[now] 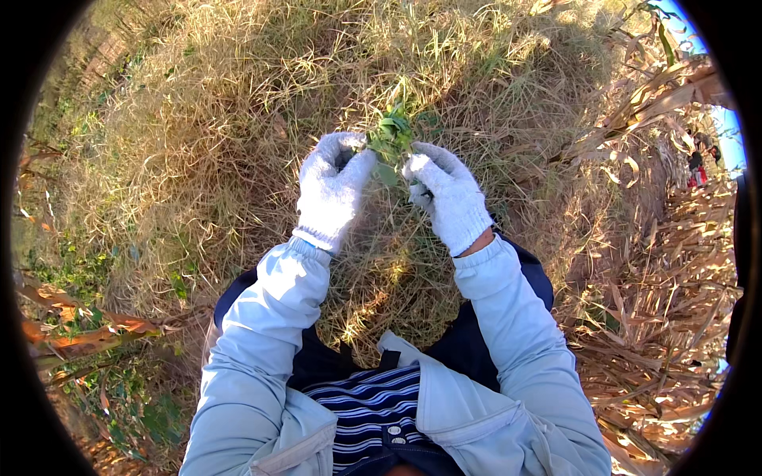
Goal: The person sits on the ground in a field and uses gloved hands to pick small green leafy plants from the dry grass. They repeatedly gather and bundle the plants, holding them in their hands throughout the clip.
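A small bunch of green leaves [391,138] is pinched between my two hands, in front of me at the upper middle. My left hand [336,187], in a white knit glove, grips it from the left with thumb and curled fingers. From the right, my right hand [445,193], gloved alike, holds the bunch's other side between thumb and fingers. Dry grass [381,250] mixed with some green blades lies beneath both hands. The fingertips are partly hidden by the leaves and gloves.
Dry corn stalks and husks [673,268] cover the ground at the right, with upright dry leaves [649,113] above them. Brown and green leaves [89,339] reach in at the left. Far right, a person in red and black [698,169] appears small. My knees flank the grass.
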A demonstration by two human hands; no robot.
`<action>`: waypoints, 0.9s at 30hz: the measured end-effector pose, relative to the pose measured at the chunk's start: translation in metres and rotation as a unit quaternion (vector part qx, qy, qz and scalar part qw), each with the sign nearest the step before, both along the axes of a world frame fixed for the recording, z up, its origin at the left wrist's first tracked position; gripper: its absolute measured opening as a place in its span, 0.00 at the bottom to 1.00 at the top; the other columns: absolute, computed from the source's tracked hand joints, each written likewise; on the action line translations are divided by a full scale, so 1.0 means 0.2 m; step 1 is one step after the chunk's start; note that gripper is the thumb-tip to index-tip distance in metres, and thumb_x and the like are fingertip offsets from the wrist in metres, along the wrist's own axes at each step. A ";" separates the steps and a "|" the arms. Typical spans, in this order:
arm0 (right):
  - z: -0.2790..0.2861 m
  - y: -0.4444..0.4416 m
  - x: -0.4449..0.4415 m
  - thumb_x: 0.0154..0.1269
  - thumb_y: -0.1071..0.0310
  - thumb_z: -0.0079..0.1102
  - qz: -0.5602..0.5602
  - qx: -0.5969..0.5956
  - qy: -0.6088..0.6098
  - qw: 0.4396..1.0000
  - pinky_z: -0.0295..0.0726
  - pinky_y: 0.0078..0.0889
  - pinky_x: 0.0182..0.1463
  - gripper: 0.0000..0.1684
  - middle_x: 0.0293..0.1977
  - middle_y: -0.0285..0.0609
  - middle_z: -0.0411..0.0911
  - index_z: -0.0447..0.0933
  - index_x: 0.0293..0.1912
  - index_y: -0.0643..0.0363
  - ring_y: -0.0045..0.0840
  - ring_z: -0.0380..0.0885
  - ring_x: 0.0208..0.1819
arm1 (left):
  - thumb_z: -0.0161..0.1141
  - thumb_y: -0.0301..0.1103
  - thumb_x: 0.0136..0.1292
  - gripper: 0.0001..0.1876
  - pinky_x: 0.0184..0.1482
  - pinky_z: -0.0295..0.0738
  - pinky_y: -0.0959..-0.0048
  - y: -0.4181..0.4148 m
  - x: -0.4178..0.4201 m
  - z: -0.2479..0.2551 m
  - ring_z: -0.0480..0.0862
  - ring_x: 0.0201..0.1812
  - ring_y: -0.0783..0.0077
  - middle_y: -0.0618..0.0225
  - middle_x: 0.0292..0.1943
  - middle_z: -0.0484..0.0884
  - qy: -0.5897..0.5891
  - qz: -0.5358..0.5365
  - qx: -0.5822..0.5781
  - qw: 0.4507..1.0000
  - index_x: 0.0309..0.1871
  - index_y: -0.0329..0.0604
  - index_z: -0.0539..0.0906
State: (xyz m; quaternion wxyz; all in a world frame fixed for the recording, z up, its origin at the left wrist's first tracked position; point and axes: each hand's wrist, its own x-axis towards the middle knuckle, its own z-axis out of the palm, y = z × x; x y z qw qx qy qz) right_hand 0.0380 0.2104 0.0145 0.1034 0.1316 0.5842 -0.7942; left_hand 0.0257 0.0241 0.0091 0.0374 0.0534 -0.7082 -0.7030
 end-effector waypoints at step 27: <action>-0.19 0.13 -0.05 0.81 0.57 0.60 0.034 -0.009 0.125 0.992 0.77 0.21 0.41 0.16 0.45 0.32 0.80 0.78 0.60 0.53 0.14 0.72 0.35 | 0.67 0.26 0.72 0.12 0.48 0.80 0.78 0.03 0.02 -0.01 0.84 0.43 0.81 0.71 0.43 0.88 0.061 -0.034 0.071 0.995 0.56 0.38 0.85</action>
